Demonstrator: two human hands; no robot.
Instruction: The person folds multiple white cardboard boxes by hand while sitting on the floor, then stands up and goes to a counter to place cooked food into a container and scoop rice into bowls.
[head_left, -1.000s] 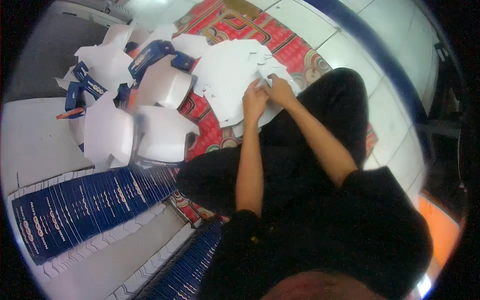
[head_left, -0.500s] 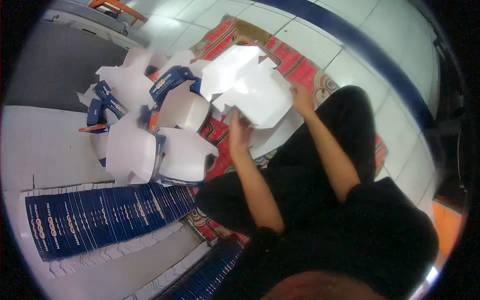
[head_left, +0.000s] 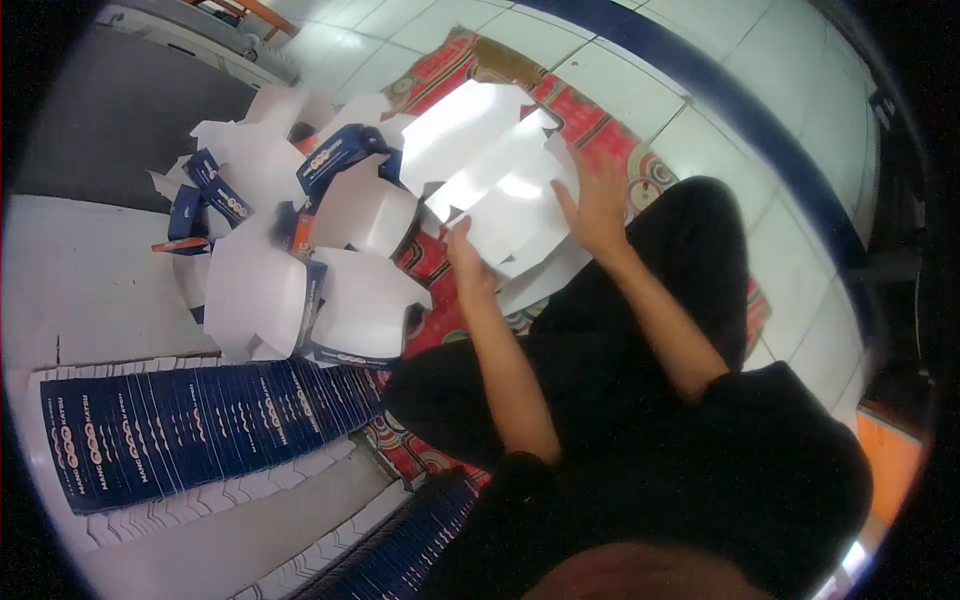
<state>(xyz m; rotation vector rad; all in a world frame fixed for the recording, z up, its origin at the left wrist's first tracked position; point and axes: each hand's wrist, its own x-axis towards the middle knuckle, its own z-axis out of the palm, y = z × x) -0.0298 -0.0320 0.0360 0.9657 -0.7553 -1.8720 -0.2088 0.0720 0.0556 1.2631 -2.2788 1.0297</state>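
Note:
A white unfolded paper food box [head_left: 505, 165] lies spread above the red patterned mat, its flaps and creases facing up. My left hand [head_left: 470, 268] grips its near edge, with the thumb on top and the fingers partly hidden beneath. At the box's right edge, my right hand [head_left: 598, 208] is open, thumb apart from fingers smeared by motion. Another white sheet [head_left: 545, 275] shows underneath, next to my leg. To the left stand several partly folded boxes, white inside and dark blue outside, including one upright box [head_left: 365, 215] and a nearer one [head_left: 365, 300].
A long row of flat blue box blanks [head_left: 215, 425] stands at the lower left, with a second row [head_left: 425, 545] nearer me. My crossed legs rest on the red mat [head_left: 590, 130]. White floor tiles [head_left: 640, 85] and a dark blue band [head_left: 720, 95] lie beyond.
My right hand has loosened from the unfolded box's right edge, its fingers spreading. The box lies flatter, and my left hand has shifted slightly left along its near edge.

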